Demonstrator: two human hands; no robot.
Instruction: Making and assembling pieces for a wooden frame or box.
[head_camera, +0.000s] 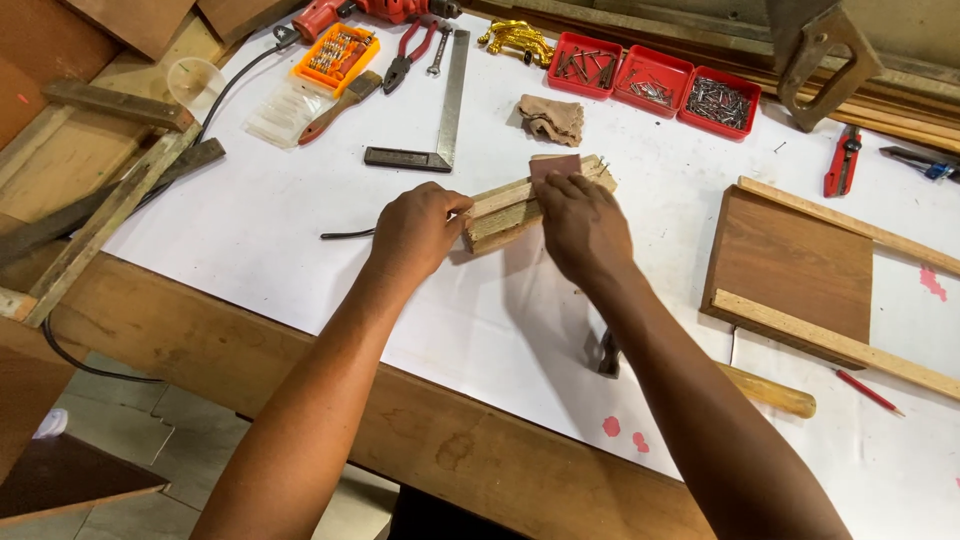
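While the left hand (418, 232) has its fingers (452, 208) curled tight round the near end of a small bundle of wood strips (512, 210), the right hand (583, 226) is laid over the far part, fingers (560, 187) pressed together on a little reddish-brown piece (555, 165), looks like sandpaper, that is held flat against the top of the wood. The bundle is kept slightly tilted, roughly mid-worktop, on the white sheet (300, 220) that covers the worktop (180, 320). Just behind it a crumpled tan rag (551, 119) can be seen, and to the left of that a steel try square (440, 110). Further back, three red trays of nails and screws (652, 84) are lined up, with gold-coloured hardware (518, 40) beside them, plus red-handled pliers (410, 52), an orange bit case (336, 56) and a red drill (370, 12). Off to the right, a brown board framed with pale strips (790, 270) is lying flat, a red pencil (868, 392) near it. A hammer (740, 385) is partly hidden under the right forearm, and a hand saw (820, 60) is parked at the back right.
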